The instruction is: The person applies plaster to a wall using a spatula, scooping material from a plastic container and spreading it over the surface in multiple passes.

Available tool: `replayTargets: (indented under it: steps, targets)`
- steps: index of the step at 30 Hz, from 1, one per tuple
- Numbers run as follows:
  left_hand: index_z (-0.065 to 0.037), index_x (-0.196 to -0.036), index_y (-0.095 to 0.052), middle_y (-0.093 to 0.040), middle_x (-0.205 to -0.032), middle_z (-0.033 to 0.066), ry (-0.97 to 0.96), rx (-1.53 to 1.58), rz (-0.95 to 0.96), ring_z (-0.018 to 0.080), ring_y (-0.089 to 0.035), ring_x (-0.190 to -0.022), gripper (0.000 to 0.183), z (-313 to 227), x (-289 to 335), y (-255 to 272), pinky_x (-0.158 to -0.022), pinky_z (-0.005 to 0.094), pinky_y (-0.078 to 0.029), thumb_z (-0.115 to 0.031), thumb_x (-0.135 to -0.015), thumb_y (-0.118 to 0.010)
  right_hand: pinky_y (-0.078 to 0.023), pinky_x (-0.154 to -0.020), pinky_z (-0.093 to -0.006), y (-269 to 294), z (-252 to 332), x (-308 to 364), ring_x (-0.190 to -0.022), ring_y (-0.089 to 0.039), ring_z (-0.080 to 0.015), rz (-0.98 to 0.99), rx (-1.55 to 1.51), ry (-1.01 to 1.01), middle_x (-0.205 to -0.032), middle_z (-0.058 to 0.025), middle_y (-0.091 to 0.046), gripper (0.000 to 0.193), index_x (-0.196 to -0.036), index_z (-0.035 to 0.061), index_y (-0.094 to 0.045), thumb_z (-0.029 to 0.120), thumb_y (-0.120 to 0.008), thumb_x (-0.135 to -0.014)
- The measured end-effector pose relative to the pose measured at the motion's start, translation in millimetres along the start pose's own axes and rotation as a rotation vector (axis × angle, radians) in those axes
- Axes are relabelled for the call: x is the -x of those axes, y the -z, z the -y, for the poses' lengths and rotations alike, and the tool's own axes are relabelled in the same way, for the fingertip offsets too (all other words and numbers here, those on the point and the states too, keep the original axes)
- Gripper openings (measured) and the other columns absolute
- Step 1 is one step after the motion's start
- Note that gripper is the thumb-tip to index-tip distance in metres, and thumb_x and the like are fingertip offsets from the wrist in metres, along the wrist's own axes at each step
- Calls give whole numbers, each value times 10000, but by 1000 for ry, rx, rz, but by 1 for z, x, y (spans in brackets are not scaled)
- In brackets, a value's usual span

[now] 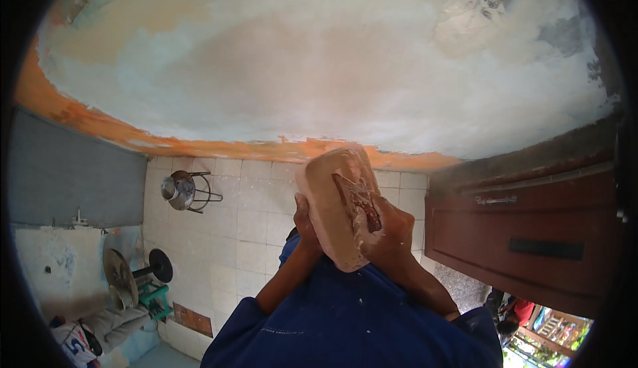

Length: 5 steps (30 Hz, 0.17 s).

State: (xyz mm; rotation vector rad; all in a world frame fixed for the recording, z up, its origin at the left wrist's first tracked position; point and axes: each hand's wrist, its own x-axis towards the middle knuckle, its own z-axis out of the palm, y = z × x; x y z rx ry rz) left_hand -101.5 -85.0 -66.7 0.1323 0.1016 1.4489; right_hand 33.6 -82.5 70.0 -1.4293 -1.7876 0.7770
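Observation:
A brown plastering float (325, 218), rectangular with rounded corners, is tilted in front of my chest, its handle side facing me. My right hand (389, 232) is wrapped round the handle, which is smeared with pale plaster. At the float's left edge, my left hand (306, 225) grips the board; most of its fingers are hidden behind it. Beyond the float rises a wall (266, 69) coated in patchy white and beige plaster, with orange paint (86, 117) along its lower edge. The float's far end overlaps that orange strip in view; whether it touches the wall I cannot tell.
On the left, a stool (201, 192) carries a metal pot (177, 188). A round-topped table (119, 276) and a green stool (154, 301) stand further down, near grey trousers (119, 325). A reddish-brown door (531, 225) is at right, above a bright opening (548, 331). Pale tiles (239, 225) cover the floor.

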Motion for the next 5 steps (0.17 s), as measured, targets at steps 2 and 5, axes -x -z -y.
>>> replayTargets:
  steps: [2, 5]
  targets:
    - [-77, -1403, -318, -420, -1368, 156, 12, -60, -77, 313, -450, -1234, 694, -2, 0, -2, -1048, 448, -377, -581, -963, -136, -527, -666, -363, 9, 9, -4, -773, -661, -353, 27, -18, -61, -853, -215, -648, 256, -1029, -25, -615, -8, -591, -775]
    - [-106, -1424, -296, -413, -1380, 138, -28, -350, -219, 319, -433, -1251, 723, -1, -1, 2, -1062, 460, -357, -624, -941, -153, -496, -530, -267, 10, 6, -7, -593, -645, -150, -132, -35, 33, -734, -132, -674, 251, -1028, -12, -645, 46, -655, -784]
